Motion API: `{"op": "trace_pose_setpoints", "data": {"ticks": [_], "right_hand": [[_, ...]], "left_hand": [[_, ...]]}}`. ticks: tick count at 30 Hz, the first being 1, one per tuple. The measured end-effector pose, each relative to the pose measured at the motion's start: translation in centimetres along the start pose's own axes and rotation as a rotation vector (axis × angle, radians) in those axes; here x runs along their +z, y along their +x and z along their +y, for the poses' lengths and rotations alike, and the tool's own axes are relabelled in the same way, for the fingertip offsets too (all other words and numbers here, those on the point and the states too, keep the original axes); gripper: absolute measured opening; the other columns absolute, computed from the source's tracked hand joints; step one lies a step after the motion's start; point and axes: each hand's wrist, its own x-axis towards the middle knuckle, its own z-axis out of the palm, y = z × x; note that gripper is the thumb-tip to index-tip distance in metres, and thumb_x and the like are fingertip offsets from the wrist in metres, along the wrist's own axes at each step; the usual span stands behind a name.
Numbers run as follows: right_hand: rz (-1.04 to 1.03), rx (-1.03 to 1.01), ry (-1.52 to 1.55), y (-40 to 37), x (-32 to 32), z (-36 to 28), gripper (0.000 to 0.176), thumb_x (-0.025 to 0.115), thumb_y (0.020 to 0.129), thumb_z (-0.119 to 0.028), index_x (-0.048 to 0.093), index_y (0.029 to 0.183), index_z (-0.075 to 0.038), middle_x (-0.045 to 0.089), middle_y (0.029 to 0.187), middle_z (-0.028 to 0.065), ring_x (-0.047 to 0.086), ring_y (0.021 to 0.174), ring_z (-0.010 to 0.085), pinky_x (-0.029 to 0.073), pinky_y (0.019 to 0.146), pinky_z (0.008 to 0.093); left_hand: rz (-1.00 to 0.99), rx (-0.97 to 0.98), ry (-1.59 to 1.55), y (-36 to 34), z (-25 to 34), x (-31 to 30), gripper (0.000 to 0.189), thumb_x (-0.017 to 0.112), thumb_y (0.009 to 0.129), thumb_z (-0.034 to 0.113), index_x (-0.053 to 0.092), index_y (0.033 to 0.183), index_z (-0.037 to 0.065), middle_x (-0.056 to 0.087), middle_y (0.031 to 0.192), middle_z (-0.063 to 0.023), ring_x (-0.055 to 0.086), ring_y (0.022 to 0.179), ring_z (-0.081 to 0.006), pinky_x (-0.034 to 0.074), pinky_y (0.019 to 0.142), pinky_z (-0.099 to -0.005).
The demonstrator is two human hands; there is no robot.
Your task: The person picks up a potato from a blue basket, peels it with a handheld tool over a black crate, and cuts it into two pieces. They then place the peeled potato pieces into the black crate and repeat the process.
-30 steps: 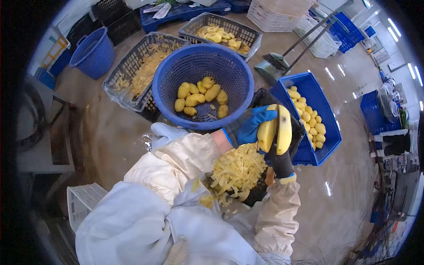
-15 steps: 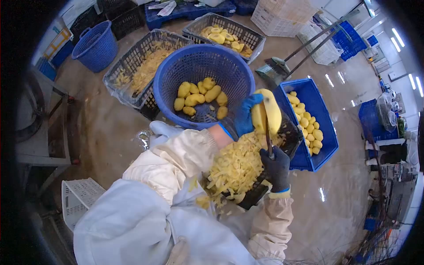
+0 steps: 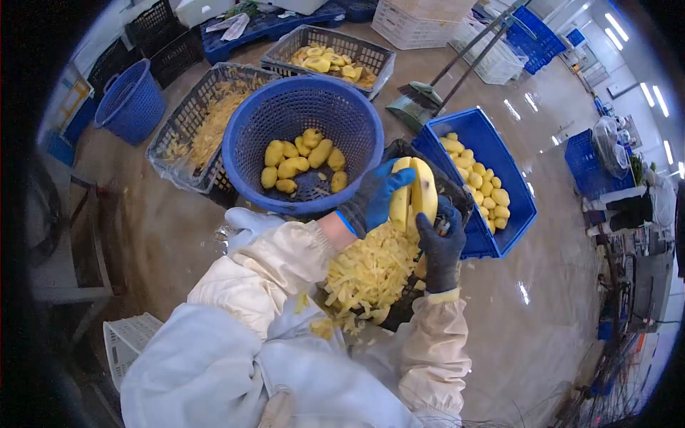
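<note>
A large yellow peeled piece [image 3: 424, 191], split lengthwise, hangs over a heap of yellow peelings [image 3: 374, 267] in a black crate. Wrapped round its left side is my gloved left hand [image 3: 378, 194], blue at the fingers. My gloved right hand [image 3: 441, 246] is closed at its lower right, with fingers against the piece; part of a knife [image 3: 444, 227] shows in that hand, its blade hidden. Left of the hands, a round blue basket [image 3: 239, 153] holds several yellow peeled pieces.
A blue bin [image 3: 517, 214] with many small yellow pieces stands right of the hands. Behind are a crate of peelings [image 3: 207, 135], a crate of yellow halves [image 3: 332, 63] and a long-handled dustpan [image 3: 414, 110]. A blue basket [image 3: 132, 107] stands far left.
The knife has come out of the split in the yellow piece, and my right hand has moved up against it. The whole view has shifted, so the baskets appear further left.
</note>
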Motion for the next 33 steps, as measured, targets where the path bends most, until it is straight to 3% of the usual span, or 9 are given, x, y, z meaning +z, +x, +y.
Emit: {"op": "trace_pose_setpoints", "data": {"ticks": [2,4,5,9,12,15,21,23,33], "right_hand": [[-0.008,0.074,0.022,0.5,-1.3,2.2,0.042,0.074,0.075,-0.011,0.057,0.112,0.0,0.061,0.098,0.0071,0.059,0.085,0.0164,0.049,0.073,0.029],[-0.012,0.484,0.535,0.5,-2.2,1.8,0.035,0.071,0.078,-0.013,0.059,0.109,-0.003,0.062,0.095,0.0065,0.06,0.077,0.013,0.048,0.059,0.0261],[-0.056,0.501,0.579,0.4,-2.6,1.5,0.039,0.068,0.08,-0.013,0.055,0.117,-0.006,0.062,0.094,0.0062,0.06,0.073,0.0107,0.046,0.05,0.0237],[-0.043,0.392,0.617,0.2,-2.3,2.0,0.028,0.061,0.086,-0.028,0.06,0.094,-0.001,0.061,0.071,0.0055,0.052,0.052,0.0114,0.041,0.046,0.0235],[-0.032,0.314,0.636,0.3,-2.2,3.7,0.032,0.059,0.087,-0.031,0.058,0.098,-0.001,0.063,0.075,0.008,0.053,0.053,0.0122,0.041,0.047,0.0236],[-0.067,0.309,0.719,0.2,-2.3,3.5,0.033,0.059,0.087,-0.029,0.056,0.102,0.0,0.064,0.079,0.0099,0.053,0.053,0.0129,0.041,0.046,0.0238],[-0.151,0.391,0.782,0.2,-2.7,1.6,0.039,0.059,0.087,-0.03,0.053,0.11,0.001,0.065,0.086,0.014,0.055,0.055,0.0139,0.043,0.047,0.0239],[-0.165,0.405,0.852,0.1,-2.7,1.4,0.045,0.058,0.087,-0.031,0.05,0.116,0.002,0.065,0.09,0.0157,0.057,0.059,0.0147,0.043,0.048,0.024],[-0.128,0.374,0.901,-0.3,-2.4,1.6,0.043,0.059,0.087,-0.028,0.051,0.117,0.003,0.064,0.091,0.0119,0.058,0.063,0.0139,0.043,0.049,0.024]], "left_hand": [[-0.024,-0.064,-0.099,0.2,0.6,-0.2,0.032,0.058,0.089,0.023,0.053,0.114,0.004,0.06,0.103,-0.0075,0.06,0.093,-0.0182,0.05,0.084,-0.0322],[-0.053,-0.197,-0.331,0.1,1.3,-0.1,0.034,0.057,0.09,0.024,0.052,0.116,0.004,0.06,0.107,-0.0095,0.061,0.096,-0.0211,0.05,0.086,-0.0341],[-0.051,-0.233,-0.36,0.1,1.3,-0.2,0.036,0.057,0.09,0.026,0.051,0.118,0.004,0.061,0.109,-0.0111,0.06,0.099,-0.0231,0.05,0.088,-0.0361],[-0.075,-0.328,-0.478,-0.1,1.3,-1.1,0.039,0.056,0.09,0.029,0.051,0.119,0.004,0.061,0.11,-0.0118,0.06,0.102,-0.0237,0.049,0.091,-0.0382],[-0.183,-0.298,-0.62,0.2,1.0,-1.1,0.043,0.053,0.092,0.035,0.051,0.122,0.004,0.061,0.114,-0.0128,0.059,0.104,-0.0255,0.047,0.093,-0.0414],[-0.048,-0.357,-0.704,0.2,1.7,0.0,0.04,0.05,0.092,0.041,0.056,0.112,0.007,0.065,0.103,-0.0096,0.064,0.087,-0.0217,0.055,0.078,-0.0359],[-0.045,-0.397,-0.791,0.5,1.7,-0.2,0.041,0.046,0.093,0.044,0.056,0.112,0.009,0.065,0.104,-0.0088,0.064,0.09,-0.0231,0.054,0.08,-0.041],[-0.353,-0.336,-0.918,1.2,0.2,-2.1,0.047,0.045,0.093,0.045,0.053,0.121,0.008,0.059,0.119,-0.0139,0.057,0.109,-0.03,0.043,0.097,-0.048],[-0.374,-0.327,-0.829,0.8,1.7,-1.2,0.05,0.043,0.094,0.047,0.054,0.119,0.006,0.059,0.118,-0.0152,0.057,0.108,-0.0309,0.047,0.092,-0.0462]]}}
